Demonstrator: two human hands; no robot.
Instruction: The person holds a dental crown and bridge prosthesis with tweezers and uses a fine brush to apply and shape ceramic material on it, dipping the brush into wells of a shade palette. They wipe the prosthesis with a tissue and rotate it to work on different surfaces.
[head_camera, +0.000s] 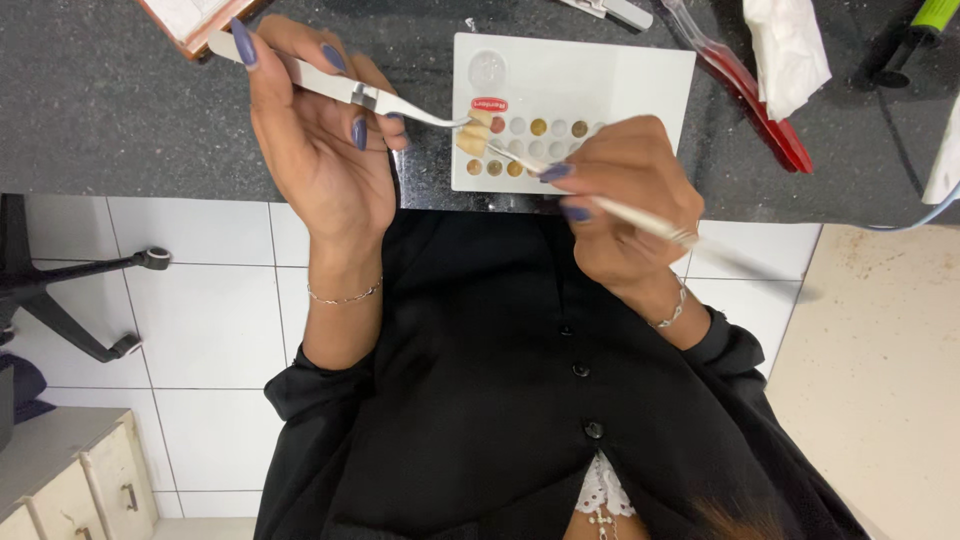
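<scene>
My left hand (320, 160) holds white metal tweezers (340, 88) by the handle. Their tips grip a small tooth-coloured dental piece (474, 136) just above a white palette (620, 75). The palette has several small round wells of brown, yellow and grey colour and a red label. My right hand (625, 190) pinches a thin brush (645, 217), whose tip rests against the dental piece. Both hands hover at the near edge of the dark speckled counter (100, 100).
A red-handled tool (760, 105), crumpled white tissue (790, 45) and a green-tipped object (935, 15) lie at the counter's right. A wood-framed item (195, 20) sits top left. Below are white floor tiles, a chair base (70, 290) and a drawer cabinet (70, 480).
</scene>
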